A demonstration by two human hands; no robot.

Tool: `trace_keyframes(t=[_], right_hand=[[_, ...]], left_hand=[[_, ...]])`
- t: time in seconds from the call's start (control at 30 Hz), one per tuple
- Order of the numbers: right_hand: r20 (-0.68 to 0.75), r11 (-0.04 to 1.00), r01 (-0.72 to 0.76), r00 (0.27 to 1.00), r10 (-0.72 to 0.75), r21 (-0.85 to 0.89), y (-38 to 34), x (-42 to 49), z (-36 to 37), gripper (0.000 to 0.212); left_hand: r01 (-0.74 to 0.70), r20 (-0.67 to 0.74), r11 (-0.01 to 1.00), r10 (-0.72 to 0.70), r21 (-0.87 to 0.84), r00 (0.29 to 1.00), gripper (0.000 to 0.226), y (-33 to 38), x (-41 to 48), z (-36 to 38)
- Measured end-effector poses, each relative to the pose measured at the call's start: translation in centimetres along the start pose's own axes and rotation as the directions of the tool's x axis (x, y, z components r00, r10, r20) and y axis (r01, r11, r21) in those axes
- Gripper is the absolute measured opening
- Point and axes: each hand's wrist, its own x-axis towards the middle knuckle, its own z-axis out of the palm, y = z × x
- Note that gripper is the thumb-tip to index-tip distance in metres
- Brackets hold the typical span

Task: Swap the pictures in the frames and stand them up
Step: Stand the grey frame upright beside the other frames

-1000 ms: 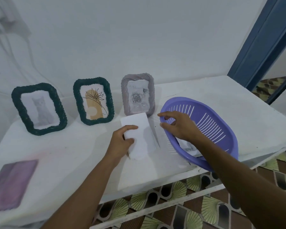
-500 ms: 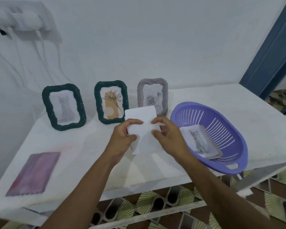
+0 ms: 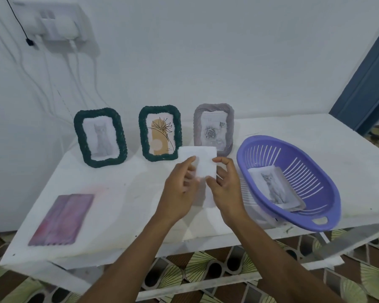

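Both my hands hold a white picture sheet (image 3: 202, 162), blank side up, above the table's middle. My left hand (image 3: 179, 186) pinches its left edge and my right hand (image 3: 225, 182) pinches its right edge. Three frames stand along the wall: a green frame with a cat picture (image 3: 100, 139), a green frame with a flower drawing (image 3: 160, 133) and a grey frame with a rose picture (image 3: 214, 127). A cat picture (image 3: 275, 186) lies in the purple basket (image 3: 319, 193). A pink-purple frame (image 3: 62, 219) lies flat at the front left.
The white table (image 3: 129, 193) reaches the wall at the back, and its front edge runs just below my wrists. A wall socket with plugs and hanging cables (image 3: 59, 25) is at the upper left. A blue door frame (image 3: 368, 88) stands at the right.
My right hand left the basket and joined my left hand on the white sheet. The sheet rose slightly off the table. The camera view tilted up and back.
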Motion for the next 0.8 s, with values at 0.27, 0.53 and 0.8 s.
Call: trace_keyframes(t=[0.27, 0.53, 0.8], right_hand=[[0.138, 0.973, -0.010, 0.990, -0.022, 0.229, -1.1, 0.1, 0.4, 0.039], [-0.110, 0.971, 0.122, 0.983, -0.147, -0.204, -1.4, 0.9, -0.6, 0.031], [-0.081, 0.973, 0.172, 0.979, -0.186, -0.157, -2.5, 1.3, -0.9, 0.040]], left_hand=[[0.118, -0.134, 0.975, -0.145, -0.190, 0.980, 0.069, 0.7, 1.0, -0.2], [0.077, -0.131, 0.965, -0.113, -0.250, 0.985, 0.057, 0.9, 1.4, 0.1], [0.022, 0.014, 0.963, -0.019, -0.269, 1.000, 0.041, 2.2, 2.3, 1.8]])
